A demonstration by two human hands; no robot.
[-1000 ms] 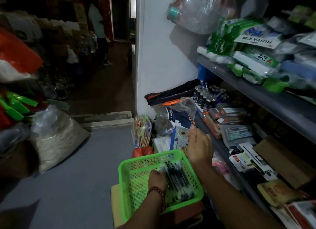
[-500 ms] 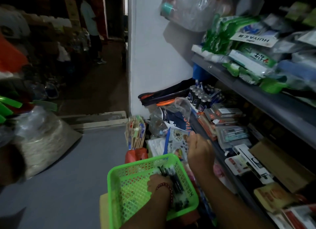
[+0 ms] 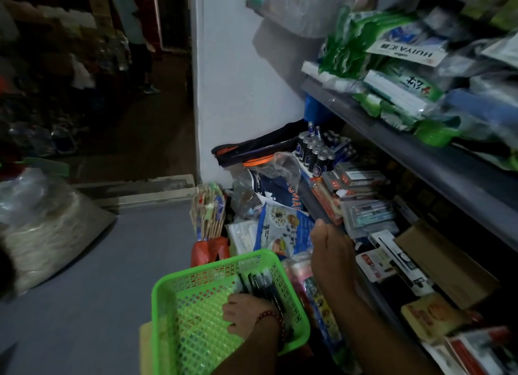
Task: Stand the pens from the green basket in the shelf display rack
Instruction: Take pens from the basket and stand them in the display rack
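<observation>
Green basket (image 3: 213, 266): bright green plastic, rectangular, with an open lattice floor and walls and a rounded solid rim. It sits low, just beside the shelf front.

Pens (image 3: 263, 286): several, dark-barrelled, lying flat and roughly parallel in one bundle along the basket's right side. Upper ends point toward the far rim; lower ends are hidden.

Open floor (image 3: 112, 276) left; box-packed shelf (image 3: 315, 206) right
</observation>
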